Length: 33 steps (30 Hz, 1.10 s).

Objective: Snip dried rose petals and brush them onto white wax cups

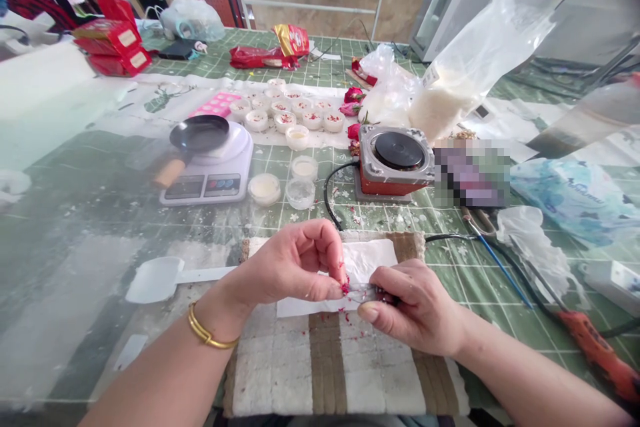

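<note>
My left hand (pixel 295 263), with a gold bangle on the wrist, is closed in a pinch on small red petal bits (pixel 345 287). My right hand (pixel 417 307) is closed round a thin metal tool (pixel 363 291), perhaps tweezers or small scissors, whose tip meets the red bits. Both hands hover over a white sheet of paper (pixel 370 257) dotted with red crumbs, which lies on a checked woven mat (pixel 325 367).
A kitchen scale (pixel 207 177) carries a small black pan (pixel 199 133). A red hotplate (pixel 395 160) stands behind the mat, with small round cups (pixel 290 113) of white filling, loose lids (pixel 265 188), a white spatula (pixel 155 278), plastic bags (pixel 465 73) and an orange-handled tool (pixel 595 347) around.
</note>
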### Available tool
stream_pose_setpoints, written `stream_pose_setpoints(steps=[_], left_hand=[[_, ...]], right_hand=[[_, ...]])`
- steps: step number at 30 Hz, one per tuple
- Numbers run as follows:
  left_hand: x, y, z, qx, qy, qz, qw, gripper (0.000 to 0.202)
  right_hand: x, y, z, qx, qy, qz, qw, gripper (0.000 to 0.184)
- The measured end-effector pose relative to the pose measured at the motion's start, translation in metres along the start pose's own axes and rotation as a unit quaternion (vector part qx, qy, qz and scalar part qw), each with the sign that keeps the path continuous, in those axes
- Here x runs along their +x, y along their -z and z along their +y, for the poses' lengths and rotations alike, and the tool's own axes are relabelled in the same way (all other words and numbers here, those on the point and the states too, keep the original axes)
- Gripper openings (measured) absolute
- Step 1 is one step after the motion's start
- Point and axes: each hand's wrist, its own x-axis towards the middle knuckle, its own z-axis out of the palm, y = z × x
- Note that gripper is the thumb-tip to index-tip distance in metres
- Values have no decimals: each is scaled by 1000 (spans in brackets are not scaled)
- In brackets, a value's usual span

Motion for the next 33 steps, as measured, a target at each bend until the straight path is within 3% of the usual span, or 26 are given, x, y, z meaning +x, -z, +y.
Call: stream_pose_setpoints(steps=[11,18,33], left_hand=[[1,1,0,0,5,-7,1000,23],[2,2,-1,-3,13,6,1000,23],[3,2,-1,-13,19,-5,1000,22]], right_hand=[[0,-2,1,-11,-6,-2,1000,36],[3,0,2,-28,15,39,999,36],[1,0,2,-30,25,17,999,35]])
